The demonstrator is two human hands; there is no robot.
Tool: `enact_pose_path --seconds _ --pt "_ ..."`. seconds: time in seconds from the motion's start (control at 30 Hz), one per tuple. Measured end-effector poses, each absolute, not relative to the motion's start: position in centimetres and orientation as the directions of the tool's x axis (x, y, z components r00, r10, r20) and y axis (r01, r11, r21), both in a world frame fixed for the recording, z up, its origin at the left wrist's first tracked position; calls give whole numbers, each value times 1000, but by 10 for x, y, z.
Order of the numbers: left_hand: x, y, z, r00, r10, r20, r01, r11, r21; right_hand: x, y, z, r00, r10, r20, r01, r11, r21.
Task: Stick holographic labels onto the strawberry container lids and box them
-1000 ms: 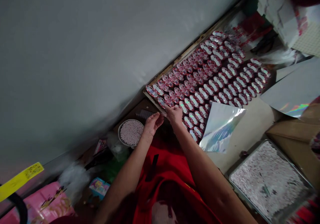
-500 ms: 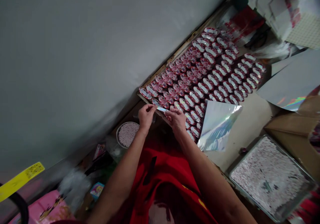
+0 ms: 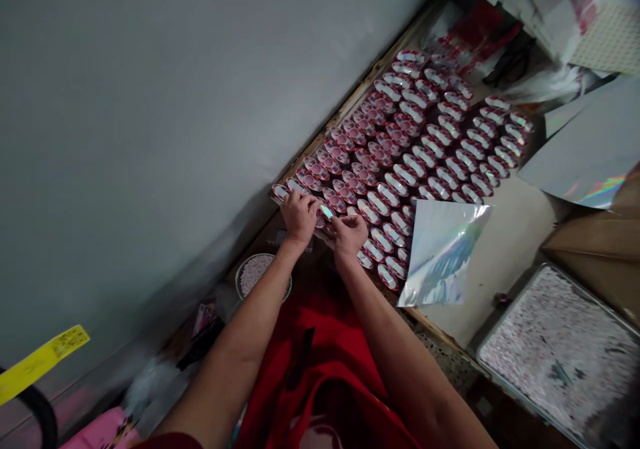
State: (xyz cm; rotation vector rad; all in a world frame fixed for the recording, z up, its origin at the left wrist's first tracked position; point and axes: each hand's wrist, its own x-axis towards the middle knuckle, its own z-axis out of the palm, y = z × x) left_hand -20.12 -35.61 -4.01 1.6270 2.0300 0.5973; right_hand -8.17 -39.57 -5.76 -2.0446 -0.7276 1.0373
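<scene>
A short, shiny strip with a rainbow sheen stretches between my two hands, over the near left end of the table. My left hand pinches its upper left end, fingers closed. At the lower right end, the fingertips of my right hand are closed on it. Beneath and beyond them stand rows of small red-and-pink patterned pieces. Many of these carry a similar pale strip across the top; others show a pink centre. Whether the held strip touches the piece under it is hard to tell.
Right of the rows lies a silvery iridescent sheet; a larger one is farther right. A metal tray of pale bits stands by a cardboard box. Below the table's left end is a bowl. A grey wall borders the left.
Both hands have moved with the strip in toward the pieces at the table's edge. The strip is now more steeply slanted, and my left hand has turned over it. The view has shifted slightly.
</scene>
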Motion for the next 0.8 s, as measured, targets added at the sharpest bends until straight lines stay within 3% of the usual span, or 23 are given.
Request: enact_pose_path --seconds 0.37,0.67,0.8 --pt "-199 -357 -43 -181 982 -56 803 180 568 -85 -385 -36 593 682 -429 223 -651 -726" --pt "-192 -358 -35 -240 967 -84 810 248 532 -75 -375 -19 529 709 -466 514 -705 -489" --pt "-193 -347 -27 -347 935 -79 792 337 509 -66 -375 -25 487 674 -555 480 -738 -475"
